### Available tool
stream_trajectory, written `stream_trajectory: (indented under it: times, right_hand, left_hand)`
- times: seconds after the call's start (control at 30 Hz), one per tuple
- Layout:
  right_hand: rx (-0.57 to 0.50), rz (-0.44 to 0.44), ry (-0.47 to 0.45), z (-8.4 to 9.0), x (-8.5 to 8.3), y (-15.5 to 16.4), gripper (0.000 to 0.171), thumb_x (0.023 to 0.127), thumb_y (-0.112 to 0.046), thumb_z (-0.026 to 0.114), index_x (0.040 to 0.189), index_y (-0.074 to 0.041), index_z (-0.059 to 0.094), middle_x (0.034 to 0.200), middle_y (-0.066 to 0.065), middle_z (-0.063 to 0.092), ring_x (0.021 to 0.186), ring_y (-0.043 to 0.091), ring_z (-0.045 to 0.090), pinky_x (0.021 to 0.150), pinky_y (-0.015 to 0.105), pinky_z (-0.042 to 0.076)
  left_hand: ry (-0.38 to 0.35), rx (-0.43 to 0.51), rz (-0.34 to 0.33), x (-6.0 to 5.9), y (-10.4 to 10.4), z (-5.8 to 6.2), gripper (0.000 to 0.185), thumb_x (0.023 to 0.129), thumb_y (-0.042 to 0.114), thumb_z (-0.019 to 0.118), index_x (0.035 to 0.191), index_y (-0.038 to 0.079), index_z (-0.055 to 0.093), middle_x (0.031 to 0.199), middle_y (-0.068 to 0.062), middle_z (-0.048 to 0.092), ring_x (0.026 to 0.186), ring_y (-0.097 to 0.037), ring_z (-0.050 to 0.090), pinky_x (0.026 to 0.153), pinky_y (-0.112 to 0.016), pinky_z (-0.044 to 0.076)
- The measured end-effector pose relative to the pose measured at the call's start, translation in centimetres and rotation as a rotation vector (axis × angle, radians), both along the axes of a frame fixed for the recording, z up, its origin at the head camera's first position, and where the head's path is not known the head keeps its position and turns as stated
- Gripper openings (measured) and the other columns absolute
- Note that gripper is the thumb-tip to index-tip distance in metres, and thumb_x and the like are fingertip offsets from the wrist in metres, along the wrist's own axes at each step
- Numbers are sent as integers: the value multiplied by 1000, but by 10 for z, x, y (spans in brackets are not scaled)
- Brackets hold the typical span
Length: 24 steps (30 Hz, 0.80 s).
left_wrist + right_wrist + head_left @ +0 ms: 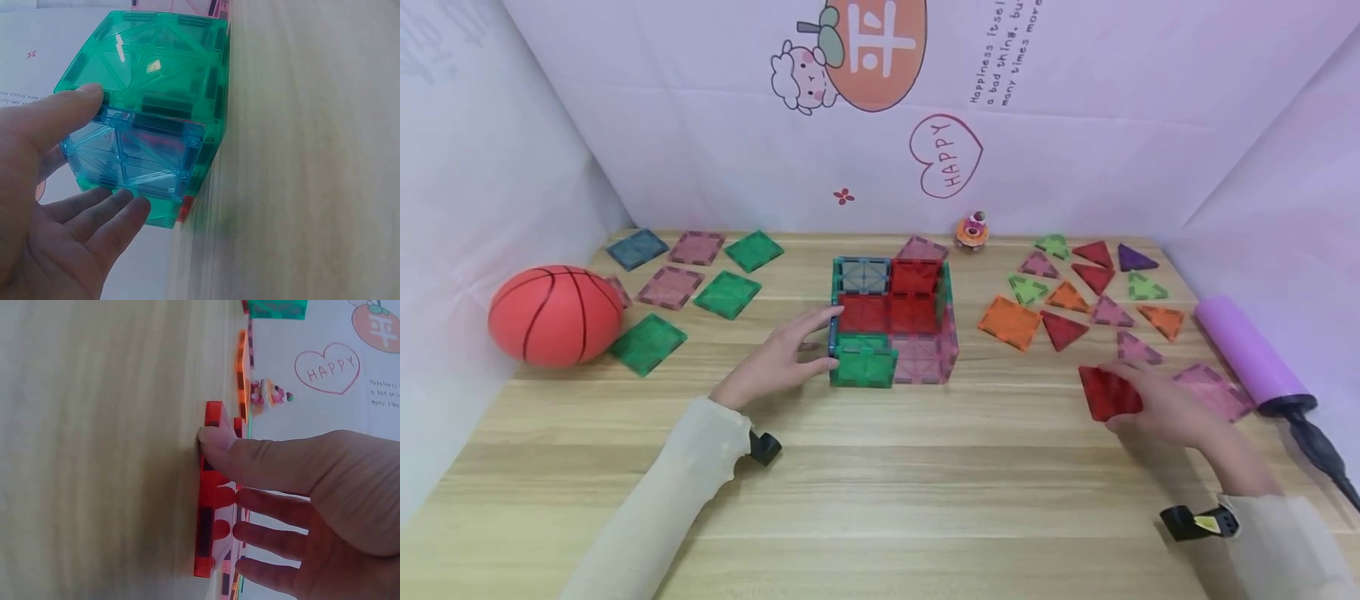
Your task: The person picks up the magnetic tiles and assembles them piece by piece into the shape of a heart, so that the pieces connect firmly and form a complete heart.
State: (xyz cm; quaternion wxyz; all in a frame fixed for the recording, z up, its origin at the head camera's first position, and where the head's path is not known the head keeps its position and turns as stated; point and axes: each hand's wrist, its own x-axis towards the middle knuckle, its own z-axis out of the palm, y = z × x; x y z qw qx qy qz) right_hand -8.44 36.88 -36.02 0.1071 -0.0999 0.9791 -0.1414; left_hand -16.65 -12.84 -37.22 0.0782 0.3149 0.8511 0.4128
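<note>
Red tile (1108, 394) probably light, stiff, a bit slick; best pinched by its edges. See-through red, dark strips along the rim. It's pinched in the right hand (1172, 408), well right of the tile box (865, 368). Left hand (777, 358) not gripping, fingers loosely straight at the box's left side
</note>
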Motion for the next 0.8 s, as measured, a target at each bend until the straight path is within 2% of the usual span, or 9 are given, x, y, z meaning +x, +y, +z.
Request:
stream_trajectory:
  times: [0.17,0.3,0.4,0.47,0.57,0.7,0.8]
  right_hand:
    - [44,-15,-64,4,-5,0,83,72,-31,82,137,2,41,135,37,32,105,48,45,75,60,48]
    - [5,-24,-73,2,-4,-9,87,64,-41,86,126,4,45,122,30,44,97,37,48,71,47,50]
    - [-61,-22,-46,0,0,-19,88,59,-41,88,118,5,42,108,22,52,92,31,50,70,40,50]
    - [-98,-19,-21,0,2,-27,87,59,-37,89,117,4,39,105,20,53,91,29,51,70,38,50]
    - [-137,3,37,4,4,-40,74,66,-25,87,116,3,40,104,19,55,92,30,52,73,42,51]
    - [-188,109,180,11,5,-60,46,72,-2,80,108,-2,51,99,11,60,90,24,57,75,39,53]
    - [-208,201,281,16,6,-74,39,72,7,76,103,-6,56,94,3,64,84,18,61,71,30,55]
  left_hand:
    - [-1,-4,6,0,0,-2,69,91,20,65,150,20,29,153,-9,30,138,-29,36,100,-43,46]
    - [6,-10,9,0,0,-2,70,91,20,65,150,19,28,153,-10,30,138,-29,36,99,-43,46]
    - [8,-15,4,0,0,-1,70,91,20,65,150,19,28,153,-10,30,138,-30,36,99,-43,47]
    - [9,-18,5,0,0,0,70,91,20,65,150,19,28,153,-10,30,138,-29,36,99,-43,46]
    - [5,-21,9,0,0,1,70,91,20,65,150,19,28,153,-10,30,138,-29,35,99,-43,46]
    - [1,-29,13,0,0,2,70,91,20,65,151,19,28,153,-10,30,138,-29,35,99,-43,46]
    - [1,-31,12,0,1,2,70,91,20,65,151,19,28,153,-10,31,138,-29,35,99,-42,46]
